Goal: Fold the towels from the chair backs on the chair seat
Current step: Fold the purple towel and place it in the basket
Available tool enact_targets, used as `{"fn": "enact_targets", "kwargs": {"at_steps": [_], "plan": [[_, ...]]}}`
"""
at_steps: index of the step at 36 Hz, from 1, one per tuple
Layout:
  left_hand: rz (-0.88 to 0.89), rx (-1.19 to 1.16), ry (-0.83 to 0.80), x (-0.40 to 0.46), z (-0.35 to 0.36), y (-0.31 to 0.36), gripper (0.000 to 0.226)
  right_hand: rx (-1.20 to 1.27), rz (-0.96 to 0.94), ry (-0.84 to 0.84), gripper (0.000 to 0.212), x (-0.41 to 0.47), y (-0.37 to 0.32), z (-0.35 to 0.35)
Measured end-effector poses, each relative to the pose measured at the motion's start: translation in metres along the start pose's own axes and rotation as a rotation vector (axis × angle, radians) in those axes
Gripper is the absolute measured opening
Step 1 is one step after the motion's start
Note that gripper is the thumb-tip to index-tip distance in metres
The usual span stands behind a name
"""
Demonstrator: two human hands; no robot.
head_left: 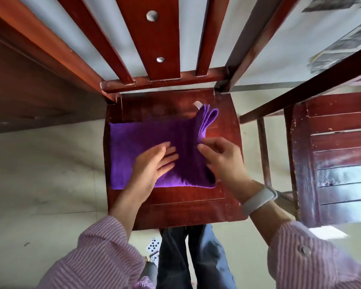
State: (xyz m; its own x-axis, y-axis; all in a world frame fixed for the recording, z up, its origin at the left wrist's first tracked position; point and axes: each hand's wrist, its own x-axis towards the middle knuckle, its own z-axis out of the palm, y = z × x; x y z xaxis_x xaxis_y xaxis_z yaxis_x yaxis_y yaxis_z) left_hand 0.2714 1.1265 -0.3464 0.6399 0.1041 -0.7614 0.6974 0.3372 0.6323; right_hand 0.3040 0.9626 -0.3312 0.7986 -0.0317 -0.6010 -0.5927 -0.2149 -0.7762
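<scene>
A purple towel (146, 136) lies folded on the dark red wooden chair seat (188, 207). Its right end is lifted, and the layered edges (207, 119) stand up with a small white tag at the far corner. My left hand (154, 163) rests flat on the middle of the towel, fingers spread. My right hand (221, 155) pinches the raised right edge of the towel between thumb and fingers. A white band sits on my right wrist.
The chair back (154, 49) with vertical slats rises beyond the seat. A second wooden chair (338, 155) stands close on the right. A dark wooden surface (29, 80) is at the left. Playing cards (153, 247) lie on the pale floor near my legs.
</scene>
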Motion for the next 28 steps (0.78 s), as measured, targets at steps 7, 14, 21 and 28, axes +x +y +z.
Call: {"fn": "enact_targets", "kwargs": {"at_steps": [7, 14, 21, 28], "plan": [[-0.013, 0.067, 0.169, 0.017, 0.001, -0.004, 0.024, 0.074, 0.044, -0.206, 0.03, 0.004, 0.01, 0.034], [0.2, 0.697, 0.346, 0.035, 0.029, -0.017, 0.022, -0.009, -0.054, 0.073, 0.04, 0.014, 0.026, 0.015], [0.403, 0.731, 0.383, 0.02, 0.027, -0.016, 0.017, -0.342, -0.222, 0.194, 0.037, 0.013, 0.036, 0.001], [0.451, 0.682, 0.472, -0.001, -0.037, -0.023, 0.031, -0.642, -0.608, -0.006, 0.047, 0.029, 0.008, 0.052]]}}
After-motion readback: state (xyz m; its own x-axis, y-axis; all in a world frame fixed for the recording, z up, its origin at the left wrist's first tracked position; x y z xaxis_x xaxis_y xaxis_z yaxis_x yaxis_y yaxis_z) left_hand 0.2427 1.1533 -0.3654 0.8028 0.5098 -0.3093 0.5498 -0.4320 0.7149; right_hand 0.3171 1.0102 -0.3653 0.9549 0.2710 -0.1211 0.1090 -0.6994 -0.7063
